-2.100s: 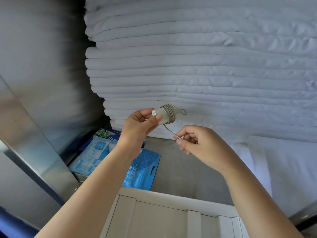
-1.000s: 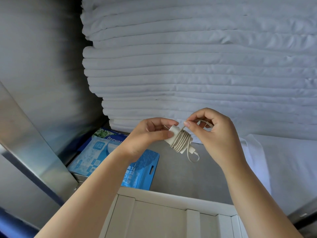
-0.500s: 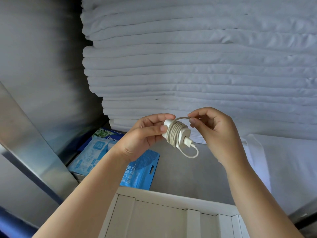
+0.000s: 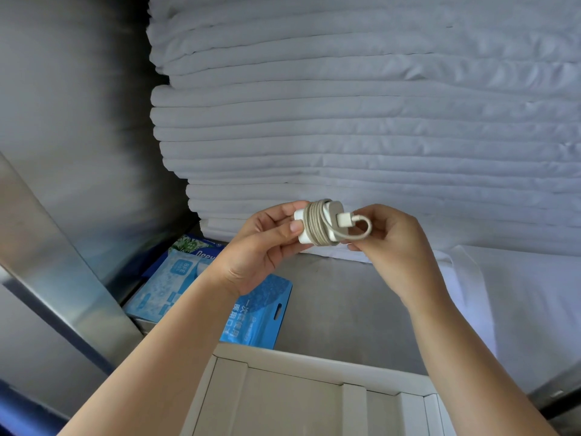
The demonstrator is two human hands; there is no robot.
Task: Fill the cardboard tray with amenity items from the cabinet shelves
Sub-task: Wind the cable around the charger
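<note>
Linen: tall stack of folded white sheets, 12 o'clock.
Tray: pale cardboard tray, 6 o'clock; no items show in its visible part.
Hands: left hand and right hand; the fingers of both pinch the block.
Charger: white cable-wound charger block, centre, above the grey shelf, not yet in the tray.
Progress: judged early; filling remains.

Both hands hold a white charger with its cable wound round it: the left hand pinches the block, the right hand pinches the cable loop by the plug, above a grey shelf, blue packets, stacked white linens and the cardboard tray
</note>
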